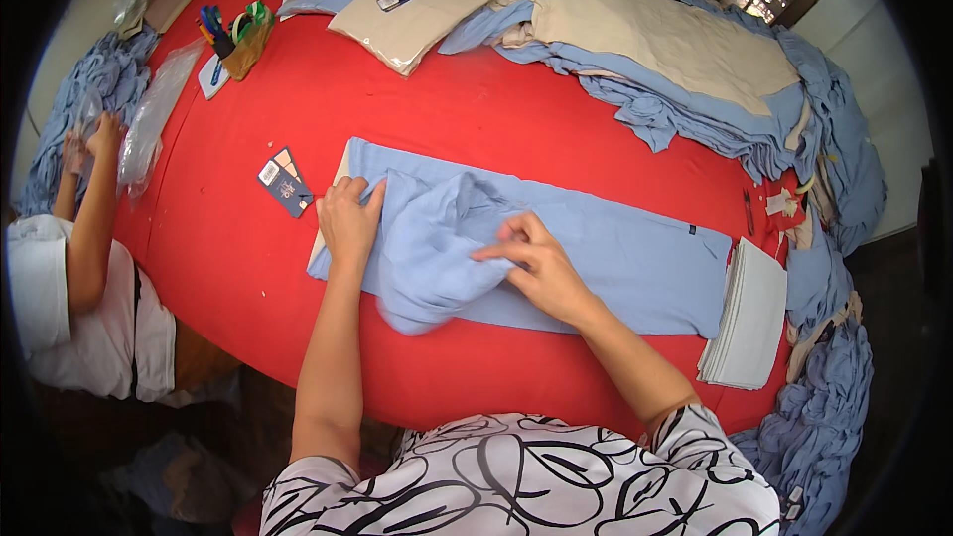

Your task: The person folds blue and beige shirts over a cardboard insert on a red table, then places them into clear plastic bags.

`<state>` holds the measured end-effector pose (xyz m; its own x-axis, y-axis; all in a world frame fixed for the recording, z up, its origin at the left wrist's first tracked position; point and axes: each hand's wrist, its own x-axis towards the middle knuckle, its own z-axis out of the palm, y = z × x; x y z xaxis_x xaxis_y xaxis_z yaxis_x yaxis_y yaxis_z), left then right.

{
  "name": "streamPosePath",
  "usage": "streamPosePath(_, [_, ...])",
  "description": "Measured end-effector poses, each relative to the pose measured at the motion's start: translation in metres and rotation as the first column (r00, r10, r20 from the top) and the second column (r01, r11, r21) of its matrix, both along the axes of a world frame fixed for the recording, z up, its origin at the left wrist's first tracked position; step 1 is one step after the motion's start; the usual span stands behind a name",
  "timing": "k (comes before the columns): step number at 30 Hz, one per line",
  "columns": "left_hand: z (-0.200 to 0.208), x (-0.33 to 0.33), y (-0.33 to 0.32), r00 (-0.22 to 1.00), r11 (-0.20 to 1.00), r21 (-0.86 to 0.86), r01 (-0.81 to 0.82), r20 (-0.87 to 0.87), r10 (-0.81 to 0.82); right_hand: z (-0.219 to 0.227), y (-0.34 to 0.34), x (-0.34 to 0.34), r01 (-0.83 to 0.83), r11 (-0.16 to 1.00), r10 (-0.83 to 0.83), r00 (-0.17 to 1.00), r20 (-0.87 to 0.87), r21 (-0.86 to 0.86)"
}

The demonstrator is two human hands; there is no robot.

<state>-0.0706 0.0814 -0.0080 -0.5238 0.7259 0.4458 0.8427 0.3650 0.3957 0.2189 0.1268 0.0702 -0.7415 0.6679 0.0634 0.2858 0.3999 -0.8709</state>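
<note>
A light blue folded garment (606,248) lies lengthwise on the red-covered table, a small dark label near its right end. Toward its left end a loose part is lifted and bunched, its lower edge blurred by motion. My left hand (347,223) rests on the left end, fingers spread over the fabric and thumb against the bunched part. At the right side of the bunch, my right hand (544,273) has fingers bent and appears to pinch the cloth; the exact contact is partly hidden. A strip of cream material (318,248) shows under the garment's left edge.
Hang tags (285,182) lie left of the garment, a stack of white sheets (747,313) at its right. Bagged garments (417,15) and cream-and-blue garment piles (660,35) line the far side. A pen holder (245,52) stands far left. A co-worker's arm (89,223) reaches in there.
</note>
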Motion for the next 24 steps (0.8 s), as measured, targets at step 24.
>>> streamPosePath(24, [0.007, -0.009, -0.005, 0.791, 0.918, 0.273, 0.286, 0.474, -0.388, -0.024, 0.006, 0.035, 0.327, 0.631, -0.597, 0.784, -0.172, -0.704])
